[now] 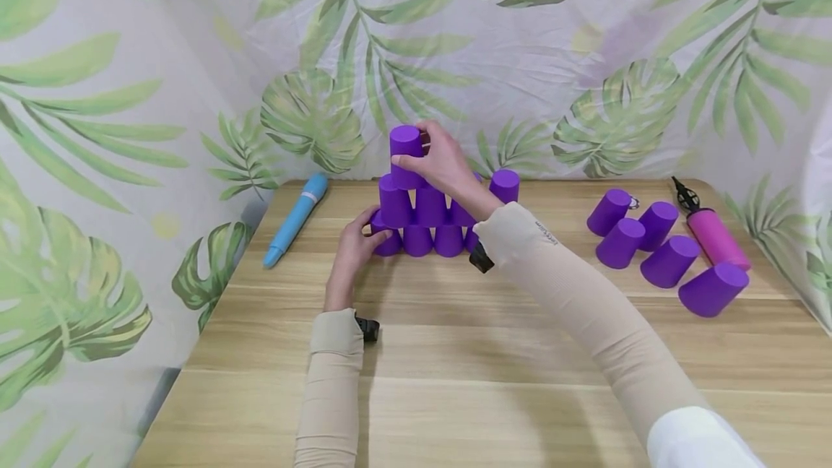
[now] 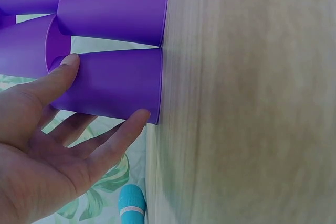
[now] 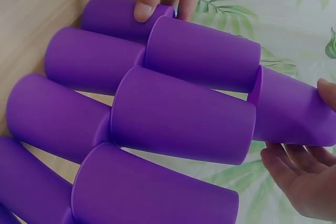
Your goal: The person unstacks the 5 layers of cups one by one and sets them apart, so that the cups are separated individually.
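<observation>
A pyramid of upside-down purple cups [image 1: 422, 226] stands at the middle of the wooden table [image 1: 455, 381]. My right hand [image 1: 437, 162] grips the top purple cup [image 1: 406, 143] at the peak, above the second row. In the right wrist view, its thumb and fingers [image 3: 294, 179] lie either side of that cup [image 3: 294, 111]. My left hand [image 1: 356, 240] rests against the bottom-left cup [image 1: 388, 243]. Its thumb [image 2: 63, 72] and a fairly straight finger touch that cup's [image 2: 113, 85] side and rim.
Several loose purple cups [image 1: 663, 251] lie on their sides at the right, beside a pink hand pump [image 1: 715, 237]. One cup [image 1: 504, 185] stands behind the pyramid. A blue pen-shaped object [image 1: 295, 221] lies at the left. Leaf-print cloth walls enclose the table.
</observation>
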